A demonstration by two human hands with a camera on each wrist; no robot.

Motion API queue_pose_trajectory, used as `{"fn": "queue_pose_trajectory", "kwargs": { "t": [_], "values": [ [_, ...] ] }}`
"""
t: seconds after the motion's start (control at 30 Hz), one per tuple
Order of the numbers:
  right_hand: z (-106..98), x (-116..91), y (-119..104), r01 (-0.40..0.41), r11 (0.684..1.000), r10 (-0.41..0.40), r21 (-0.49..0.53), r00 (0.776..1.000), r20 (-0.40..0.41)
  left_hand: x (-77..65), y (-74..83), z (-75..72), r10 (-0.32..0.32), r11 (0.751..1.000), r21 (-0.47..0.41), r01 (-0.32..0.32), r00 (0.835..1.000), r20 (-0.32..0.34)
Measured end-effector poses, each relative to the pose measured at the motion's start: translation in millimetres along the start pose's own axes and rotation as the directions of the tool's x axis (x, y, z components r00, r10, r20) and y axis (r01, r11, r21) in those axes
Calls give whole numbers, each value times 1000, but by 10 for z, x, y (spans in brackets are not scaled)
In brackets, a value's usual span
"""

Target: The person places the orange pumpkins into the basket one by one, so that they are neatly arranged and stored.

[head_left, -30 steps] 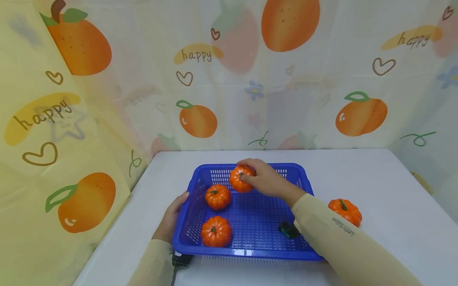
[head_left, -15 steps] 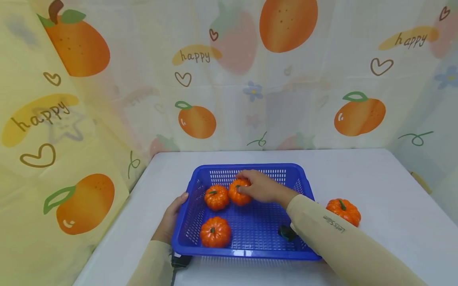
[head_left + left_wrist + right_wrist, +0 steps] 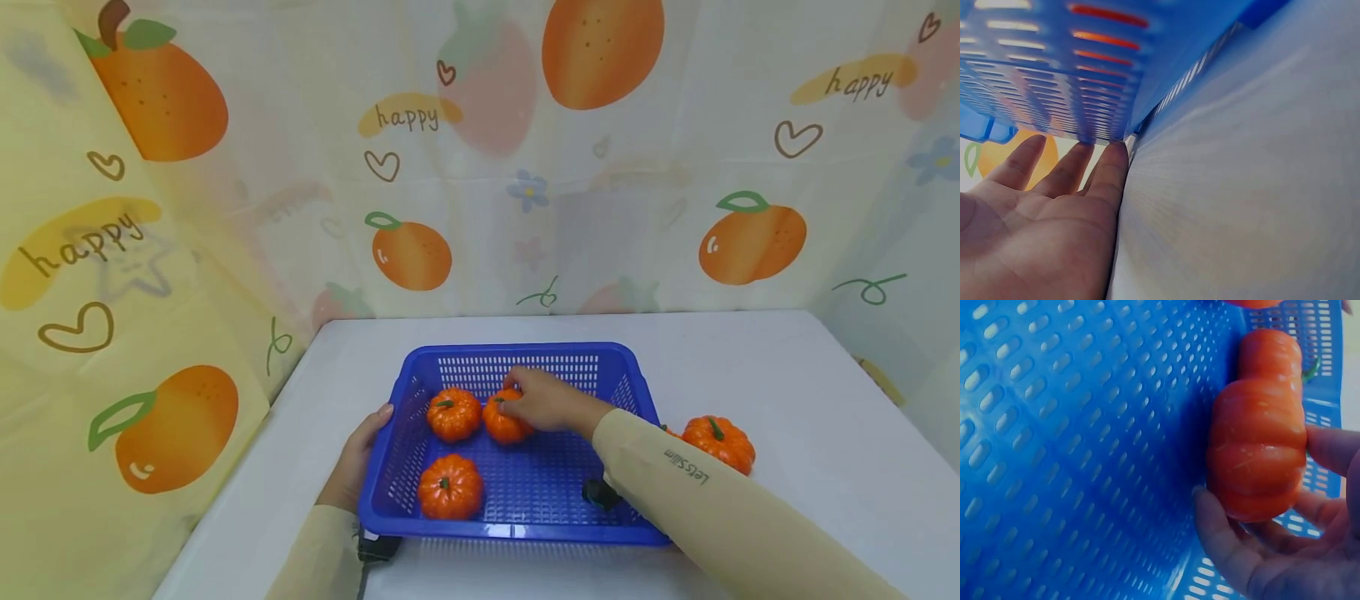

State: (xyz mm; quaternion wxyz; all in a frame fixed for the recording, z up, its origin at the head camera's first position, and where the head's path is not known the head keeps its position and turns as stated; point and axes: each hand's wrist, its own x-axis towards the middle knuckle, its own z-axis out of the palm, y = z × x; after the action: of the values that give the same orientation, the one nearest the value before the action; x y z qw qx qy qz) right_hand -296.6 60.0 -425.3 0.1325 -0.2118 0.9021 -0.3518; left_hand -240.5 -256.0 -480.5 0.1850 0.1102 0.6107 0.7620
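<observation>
My right hand holds a small orange toy pumpkin inside the blue plastic basket. In the right wrist view its fingers curl round the pumpkin, with the thumb on the stem side. The pumpkin sits low, near or on the basket floor. Just left of it is a second pumpkin, and a third pumpkin lies in the near left corner. My left hand is at the basket's left side; in the left wrist view its fairly straight fingers touch the slotted wall.
Outside the basket, on the right of the white table, sits another pumpkin, with a bit of orange beside it partly behind the sleeve. A dark object shows beside the right forearm. A fruit-print cloth hangs behind.
My right hand has lowered the pumpkin from near the basket's back wall towards the floor, beside the back-left pumpkin, then shifted slightly right. My left hand stays at the basket's side.
</observation>
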Motion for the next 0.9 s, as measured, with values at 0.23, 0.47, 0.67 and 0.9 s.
{"fn": "queue_pose_trajectory", "kwargs": {
  "t": [0.23, 0.47, 0.67, 0.9],
  "values": [
    [-2, -9, -23, -34, 999, 35, 41, 999, -3, 74, -84, -86, -26, 999, 20, 26, 1000, 11],
    [-13, -18, -38, -49, 997, 48, 66, 999, 14, 52, -53, -68, -24, 1000, 5, 24, 1000, 15],
    [-25, -22, -32, -71, 993, 67, 95, 997, 49, 45, -48, -87, -42, 999, -8, 42, 998, 44],
    [-65, -45, -40, -94, 990, 84, 107, 993, 87, 58, -97, -134, -35, 999, -22, 36, 997, 70]
  ]
}}
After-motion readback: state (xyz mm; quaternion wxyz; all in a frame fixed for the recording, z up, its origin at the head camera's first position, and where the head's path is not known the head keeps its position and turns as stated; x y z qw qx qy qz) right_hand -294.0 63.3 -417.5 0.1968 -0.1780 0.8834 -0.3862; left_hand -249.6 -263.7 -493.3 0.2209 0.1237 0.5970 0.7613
